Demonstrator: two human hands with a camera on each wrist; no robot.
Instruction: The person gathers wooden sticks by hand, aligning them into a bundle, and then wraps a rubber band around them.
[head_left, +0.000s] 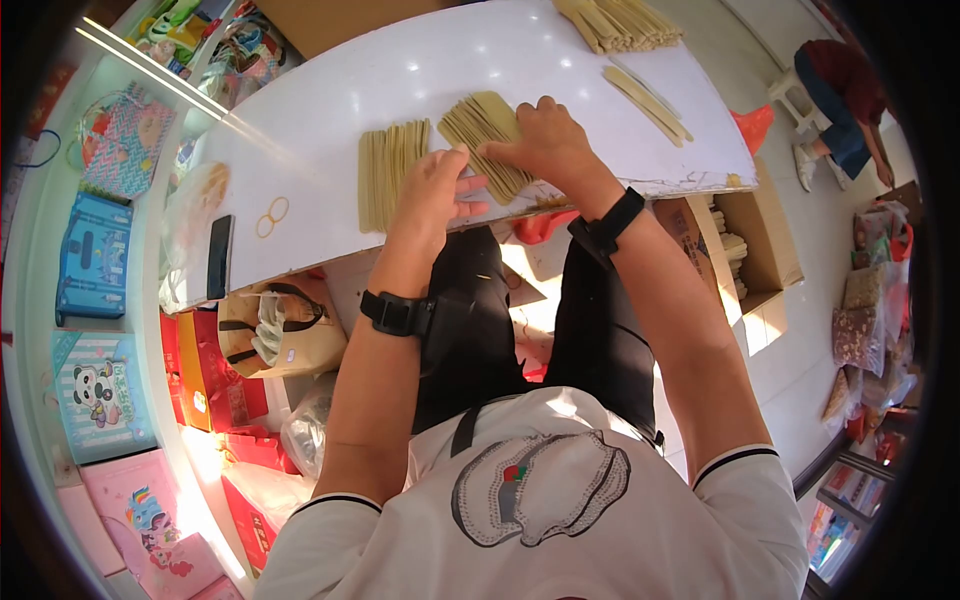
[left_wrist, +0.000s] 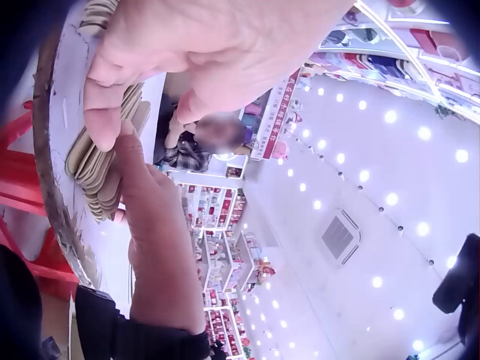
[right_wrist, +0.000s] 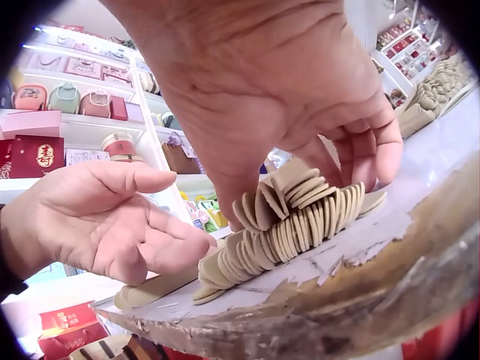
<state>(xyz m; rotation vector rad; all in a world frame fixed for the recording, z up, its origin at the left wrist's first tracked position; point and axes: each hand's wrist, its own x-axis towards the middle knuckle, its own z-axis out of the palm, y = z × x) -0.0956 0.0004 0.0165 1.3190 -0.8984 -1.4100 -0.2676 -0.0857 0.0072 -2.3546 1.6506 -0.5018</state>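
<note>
Flat wooden sticks with rounded ends lie in two rows on the white table point(head_left: 320, 130). The left row point(head_left: 380, 185) is fairly straight; the right bundle point(head_left: 478, 122) lies at a slant. My right hand point(head_left: 553, 148) straddles that bundle from above, thumb on one side and fingers on the other. In the right wrist view a few sticks point(right_wrist: 304, 191) ride up on top of the packed row point(right_wrist: 281, 246) under this hand. Between the two rows is my left hand point(head_left: 428, 200), its fingers loosely bent and holding nothing, fingertips close beside the slanted bundle.
Two rubber bands point(head_left: 287, 208) and a phone point(head_left: 220, 258) lie toward the table's left. More sticks point(head_left: 625, 28) are piled at the far end, with a few loose ones point(head_left: 648, 105) nearby. An open carton point(head_left: 775, 240) stands below right. A person point(head_left: 845, 100) is at upper right.
</note>
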